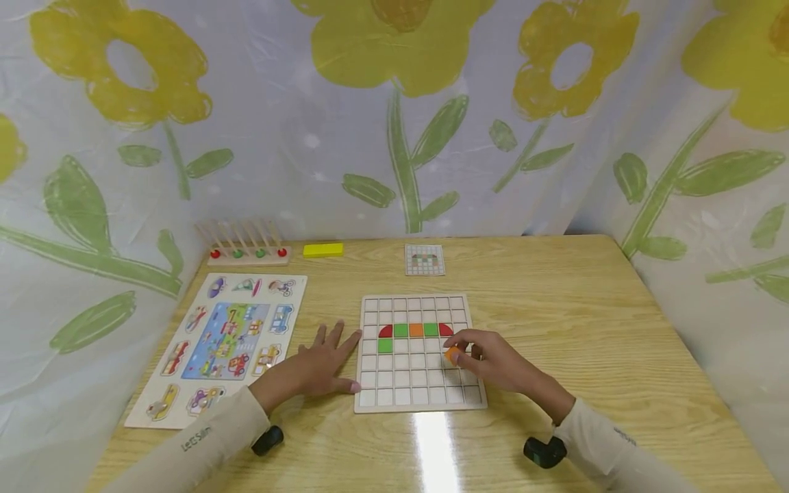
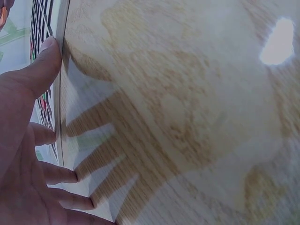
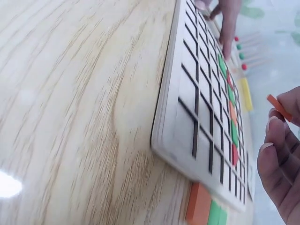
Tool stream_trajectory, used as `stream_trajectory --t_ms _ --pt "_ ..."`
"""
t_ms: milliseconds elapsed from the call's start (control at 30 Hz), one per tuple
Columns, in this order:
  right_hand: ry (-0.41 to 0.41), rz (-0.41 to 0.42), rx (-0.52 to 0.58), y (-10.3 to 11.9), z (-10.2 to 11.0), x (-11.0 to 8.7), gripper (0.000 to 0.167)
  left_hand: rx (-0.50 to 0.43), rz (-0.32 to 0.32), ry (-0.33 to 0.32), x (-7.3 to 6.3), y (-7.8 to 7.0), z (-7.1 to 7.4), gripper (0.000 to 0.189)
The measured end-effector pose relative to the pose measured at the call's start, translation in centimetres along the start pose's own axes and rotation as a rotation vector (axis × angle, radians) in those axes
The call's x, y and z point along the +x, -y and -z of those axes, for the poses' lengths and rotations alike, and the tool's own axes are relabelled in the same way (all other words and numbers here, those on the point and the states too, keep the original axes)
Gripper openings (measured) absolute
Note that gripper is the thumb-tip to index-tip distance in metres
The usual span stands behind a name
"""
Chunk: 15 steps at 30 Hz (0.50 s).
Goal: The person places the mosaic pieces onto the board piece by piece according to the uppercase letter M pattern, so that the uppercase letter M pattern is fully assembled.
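A white grid board (image 1: 402, 378) lies flat on the table between the two hands. Along one of its upper rows run red rounded corner tiles (image 1: 385, 331) at both ends, with green tiles (image 1: 401, 331) and an orange tile (image 1: 416, 330) between; one more green square sits below the left end. The right hand (image 1: 493, 359) pinches a small orange square tile (image 3: 280, 108) between thumb and fingers, over the board's right side. Fingers spread, the left hand (image 1: 317, 370) rests on the table, thumb and index fingertips at the board's left edge.
Beside the board's right edge lie orange (image 3: 199, 204) and green blocks (image 3: 215, 213). A small pattern card (image 1: 424, 267) is behind the board. Farther left are a vehicle picture puzzle (image 1: 200, 308), a peg stand (image 1: 249, 261) with red and green beads, and a yellow block (image 1: 323, 250).
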State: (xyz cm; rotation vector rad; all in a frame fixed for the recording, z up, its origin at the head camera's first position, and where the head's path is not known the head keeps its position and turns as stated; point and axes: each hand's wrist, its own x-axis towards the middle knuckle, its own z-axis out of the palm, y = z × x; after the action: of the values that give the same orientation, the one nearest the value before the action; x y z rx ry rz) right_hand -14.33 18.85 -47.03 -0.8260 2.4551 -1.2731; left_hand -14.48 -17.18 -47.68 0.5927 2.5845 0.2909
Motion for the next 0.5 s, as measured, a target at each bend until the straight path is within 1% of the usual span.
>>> stream_trajectory --t_ms 200,500 --pt "0.016 0.001 -0.004 0.6 -1.0 1.1 0.024 -0.010 0.007 0.005 -0.1 -0.2 0.1 0.099" --pt "0.024 0.006 -0.011 0.9 -2.1 2.2 0.025 -0.020 0.015 0.005 -0.3 -0.4 0.2 0.099"
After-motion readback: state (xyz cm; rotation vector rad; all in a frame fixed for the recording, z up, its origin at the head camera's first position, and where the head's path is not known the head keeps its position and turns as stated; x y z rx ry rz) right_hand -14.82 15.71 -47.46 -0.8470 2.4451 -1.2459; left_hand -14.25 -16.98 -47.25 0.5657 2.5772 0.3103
